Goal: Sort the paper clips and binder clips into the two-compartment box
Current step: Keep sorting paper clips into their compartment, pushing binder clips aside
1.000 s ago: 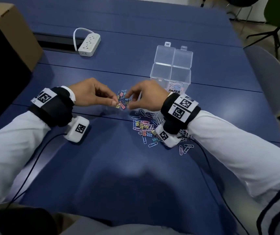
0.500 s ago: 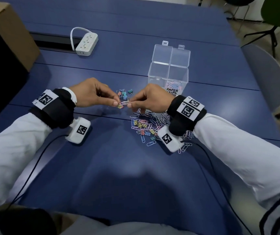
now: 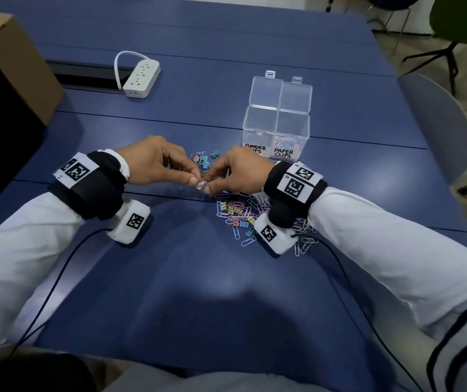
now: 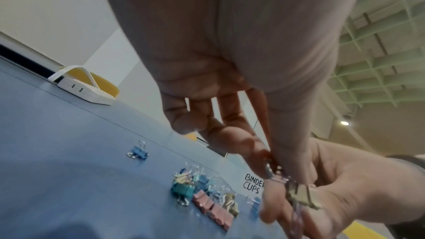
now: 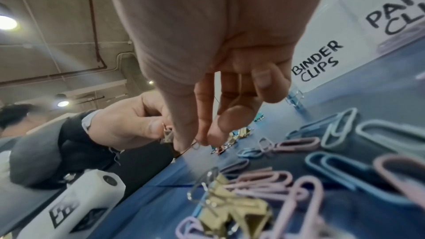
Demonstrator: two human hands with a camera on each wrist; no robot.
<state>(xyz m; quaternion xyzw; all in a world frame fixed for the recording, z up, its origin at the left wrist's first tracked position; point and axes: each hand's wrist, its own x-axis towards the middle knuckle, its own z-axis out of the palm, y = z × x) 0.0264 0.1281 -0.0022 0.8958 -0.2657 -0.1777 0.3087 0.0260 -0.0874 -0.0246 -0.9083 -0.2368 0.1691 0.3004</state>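
Few paper clips (image 3: 284, 142) in PAPER CLIPS compartment; BINDER CLIPS compartment (image 3: 259, 131) looks empty. Most of mixed pile (image 3: 240, 215) remains. Left hand (image 3: 155, 162) pinches yellow binder clip (image 3: 199, 184); right hand (image 3: 238, 172) pinches pink paper clip (image 5: 196, 145) tangled with it.

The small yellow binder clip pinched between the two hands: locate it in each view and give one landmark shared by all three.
Head: the yellow binder clip is centre frame, between both hands' fingertips, above the table.
Left wrist: lower right, gripped by the left hand, with the right hand behind it.
Right wrist: left of centre, beside the left thumb.
Shared landmark: the BINDER CLIPS label on the clear plastic box.
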